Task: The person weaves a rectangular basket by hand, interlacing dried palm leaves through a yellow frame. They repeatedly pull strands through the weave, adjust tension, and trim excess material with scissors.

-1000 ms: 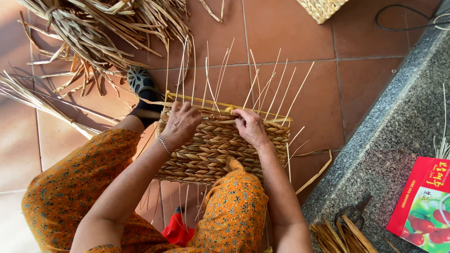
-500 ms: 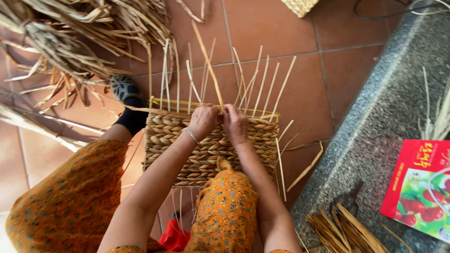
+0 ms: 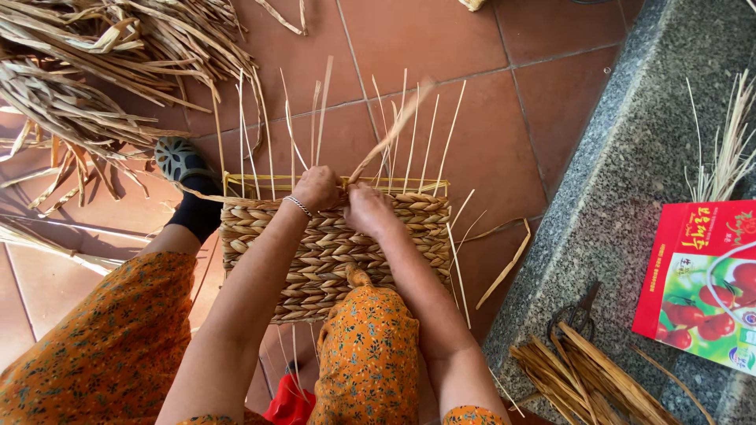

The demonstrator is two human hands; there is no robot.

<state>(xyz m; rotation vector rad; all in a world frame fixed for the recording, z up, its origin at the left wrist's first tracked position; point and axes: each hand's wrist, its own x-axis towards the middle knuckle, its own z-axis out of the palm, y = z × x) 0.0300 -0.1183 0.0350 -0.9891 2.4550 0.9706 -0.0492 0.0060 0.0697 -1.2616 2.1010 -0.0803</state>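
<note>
A half-woven mat of twisted straw (image 3: 331,252) lies on the tiled floor between my knees, with thin upright straw stakes (image 3: 409,134) sticking out past its far edge. My left hand (image 3: 316,187), a silver bracelet at its wrist, pinches the weave at the mat's far edge. My right hand (image 3: 367,208) sits right beside it and grips a flat straw strand (image 3: 394,130) that slants up and away, blurred by motion. Both hands touch the top row of the weave.
A big heap of dried straw (image 3: 94,71) fills the upper left. My foot in a dark sock and sandal (image 3: 185,169) rests left of the mat. A grey stone ledge (image 3: 630,173) on the right carries a red box (image 3: 701,275), scissors (image 3: 571,319) and a straw bundle (image 3: 583,378).
My hands have come together at the middle of the mat's far edge. The strand in my right hand has swung from leaning left to slanting right.
</note>
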